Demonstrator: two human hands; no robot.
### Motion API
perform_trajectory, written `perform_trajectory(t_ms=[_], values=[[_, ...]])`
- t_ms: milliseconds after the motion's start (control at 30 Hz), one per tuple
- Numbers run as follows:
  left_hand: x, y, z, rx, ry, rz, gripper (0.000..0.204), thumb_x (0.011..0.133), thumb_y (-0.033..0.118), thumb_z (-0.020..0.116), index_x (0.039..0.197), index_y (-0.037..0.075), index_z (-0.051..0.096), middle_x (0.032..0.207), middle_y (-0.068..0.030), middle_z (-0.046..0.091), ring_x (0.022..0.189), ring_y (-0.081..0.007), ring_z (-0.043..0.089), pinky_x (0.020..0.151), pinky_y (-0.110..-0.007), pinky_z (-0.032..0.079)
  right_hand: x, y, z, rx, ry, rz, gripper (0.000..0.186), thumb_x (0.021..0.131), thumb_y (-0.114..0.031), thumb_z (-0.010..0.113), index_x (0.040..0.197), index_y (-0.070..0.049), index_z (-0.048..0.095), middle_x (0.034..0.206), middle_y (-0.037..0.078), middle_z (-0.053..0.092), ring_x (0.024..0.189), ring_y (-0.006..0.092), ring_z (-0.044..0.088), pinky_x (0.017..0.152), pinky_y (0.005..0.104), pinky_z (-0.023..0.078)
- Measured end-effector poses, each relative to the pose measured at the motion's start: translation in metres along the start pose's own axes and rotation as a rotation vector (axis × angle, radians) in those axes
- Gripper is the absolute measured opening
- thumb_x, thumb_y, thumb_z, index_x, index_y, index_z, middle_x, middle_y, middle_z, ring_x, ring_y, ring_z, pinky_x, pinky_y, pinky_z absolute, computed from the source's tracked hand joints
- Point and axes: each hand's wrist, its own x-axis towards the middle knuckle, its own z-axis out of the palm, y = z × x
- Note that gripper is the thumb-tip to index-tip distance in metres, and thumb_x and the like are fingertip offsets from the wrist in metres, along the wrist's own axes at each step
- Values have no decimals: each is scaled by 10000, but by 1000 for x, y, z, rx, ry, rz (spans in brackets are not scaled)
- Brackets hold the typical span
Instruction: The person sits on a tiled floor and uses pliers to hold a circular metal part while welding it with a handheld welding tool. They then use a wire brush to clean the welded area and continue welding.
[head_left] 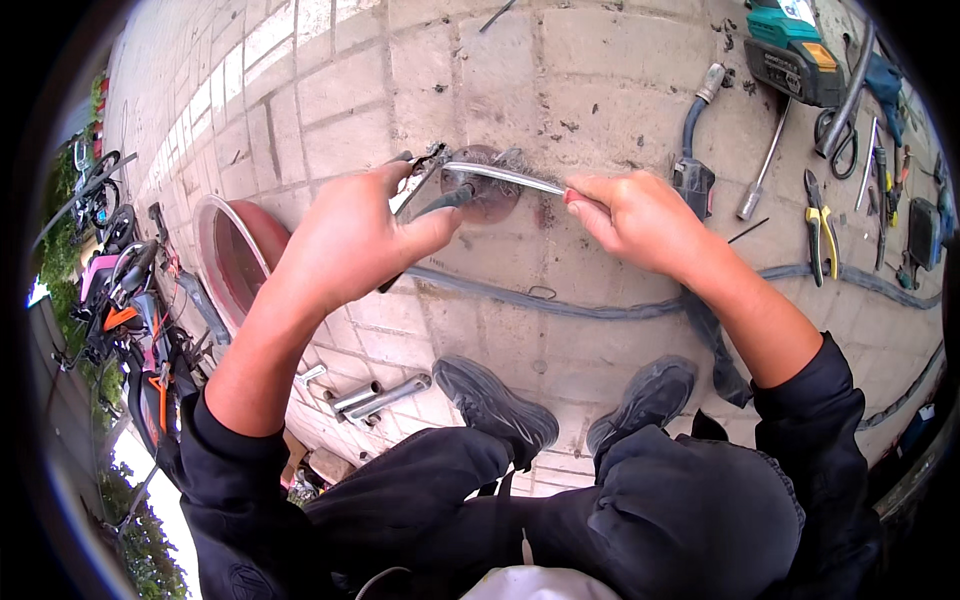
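My right hand [625,220] is closed on the end of a long silver bar [508,175], with a bit of red showing at its fingers. The bar reaches left over a round rusty-brown metal piece [488,207] on the paving. My left hand [370,235] is closed around a dark tool [436,203] beside that piece, with thumb across it; its jagged upper end sits near the bar's left end, and its exact shape is unclear. A grey hose [540,298] runs across the ground just below both hands.
A red rim-like ring [272,232] and a parked motorbike [140,320] are at left. Right are a cordless tool [785,60], yellow-handled pliers [820,215], scissors [836,140], a corded tool [693,180] and several rods. Metal tubes [395,398] lie near my shoes [495,410].
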Motion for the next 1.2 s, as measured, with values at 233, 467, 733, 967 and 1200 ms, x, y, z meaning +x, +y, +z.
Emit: perform_trajectory(t_ms=[233,467,733,967,1200], values=[[-12,-2,20,-287,-164,-233,662,818,455,650,1292,1,566,975,-112,632,767,-164,628,642,-296,527,-12,-6,11,-4,88,56,209,936,-251,585,974,-66,675,739,213,647,712,434,629,641,512,499],[-18,-7,17,-75,-393,-405,571,853,392,523,1339,94,526,1062,-193,567,832,-323,652,787,-465,554,-20,-12,18,53,38,96,196,929,-203,606,1010,-38,675,776,233,638,722,431,617,636,481,484],[-48,-10,34,508,-83,-6,541,950,465,499,1440,238,465,1042,-237,556,880,-426,629,827,-477,512,-57,-18,41,188,101,179,198,939,-244,577,1004,-73,653,789,223,666,752,440,641,679,523,507],[-43,-15,44,237,53,-103,512,946,458,499,1390,211,555,966,-214,566,910,-403,615,852,-420,490,-58,-18,39,208,99,194,245,935,-208,599,1102,-40,661,814,235,662,744,420,645,675,456,508],[-44,-29,67,59,251,-65,410,906,357,538,1226,148,687,1006,-180,655,920,-364,637,842,-408,490,-39,-19,10,103,-53,194,280,934,-227,611,1122,-30,676,780,239,637,714,405,629,646,414,493]])
